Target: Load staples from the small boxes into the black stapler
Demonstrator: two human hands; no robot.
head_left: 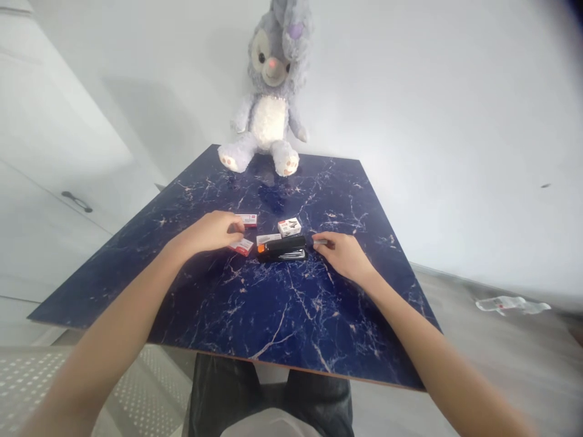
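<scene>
Four small boxes lie together around the middle of the blue surface (291,309); their contents are hidden. A red-and-white back box (249,220) and a red-and-white front box (241,246) sit by the left hand (214,232). A white box (289,227) stands behind the stapler (283,247), and a flat box (268,239) lies just behind it too, partly covered from view. The black stapler, with an orange mark at its left end, lies on its own in front of these.

The left fingers (235,222) are curled, thumb and index near each other, between the two red-and-white boxes; whether they grip either one, I cannot tell. The right hand (342,254) has its fingers pinched together on a small grey strip (320,241), just right of the stapler. A plush toy (270,115) sits at the far edge.
</scene>
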